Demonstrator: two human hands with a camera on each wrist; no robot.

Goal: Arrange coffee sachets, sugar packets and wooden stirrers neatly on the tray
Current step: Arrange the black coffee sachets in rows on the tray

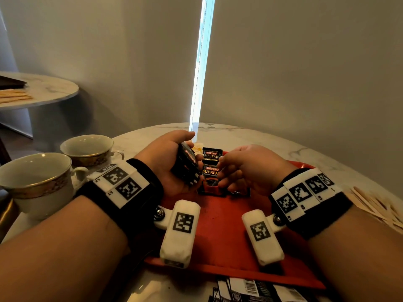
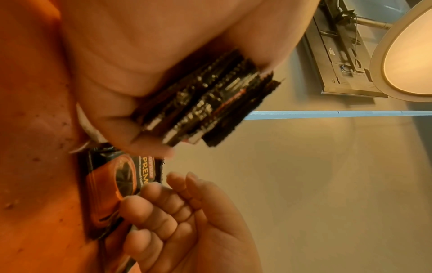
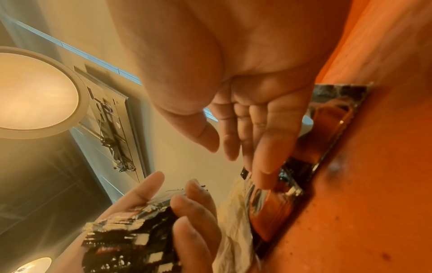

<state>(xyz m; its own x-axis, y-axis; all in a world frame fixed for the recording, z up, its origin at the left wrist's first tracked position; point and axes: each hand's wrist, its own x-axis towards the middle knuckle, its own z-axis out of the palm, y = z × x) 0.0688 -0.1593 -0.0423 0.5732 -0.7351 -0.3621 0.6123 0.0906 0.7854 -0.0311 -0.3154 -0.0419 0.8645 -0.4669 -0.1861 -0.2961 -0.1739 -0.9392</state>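
My left hand grips a stack of black coffee sachets on edge above the red tray; the stack's serrated ends show in the left wrist view. Black and orange sachets lie in an overlapping line down the tray's far part. My right hand hovers over that line with its fingers extended. One fingertip presses on the nearest sachet, and it holds nothing. Pale crumpled packets lie on the tray beyond the sachets, partly hidden by my left hand.
Two gold-rimmed cups stand left of the tray on the marble table. Wooden stirrers lie loose at the right. More sachets lie at the near edge. A second table stands at far left.
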